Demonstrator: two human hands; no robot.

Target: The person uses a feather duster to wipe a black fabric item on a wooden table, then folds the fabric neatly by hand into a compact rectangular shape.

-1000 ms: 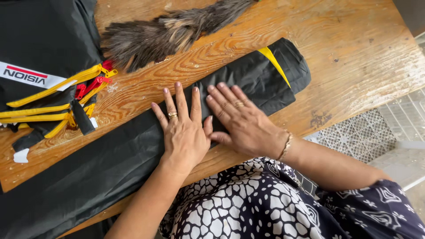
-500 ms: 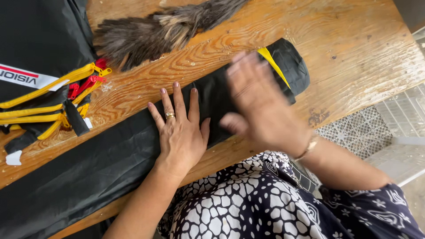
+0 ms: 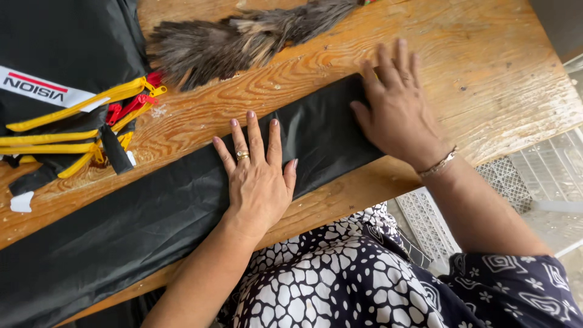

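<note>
Left hand (image 3: 258,176) — fingers spread, palm flat on the long black fabric strip (image 3: 152,225); right hand (image 3: 398,109) open, pressing the strip's far end, gripping nothing. I judge the strip largely flattened along the wooden table (image 3: 486,67) — its near stretch looks unsmoothed; feather duster (image 3: 243,39) and yellow zippers (image 3: 73,133) lie beyond.

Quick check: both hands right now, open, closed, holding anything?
Left hand: open, flat on the black fabric strip, holding nothing.
Right hand: open, palm down on the strip's end, holding nothing.
</note>
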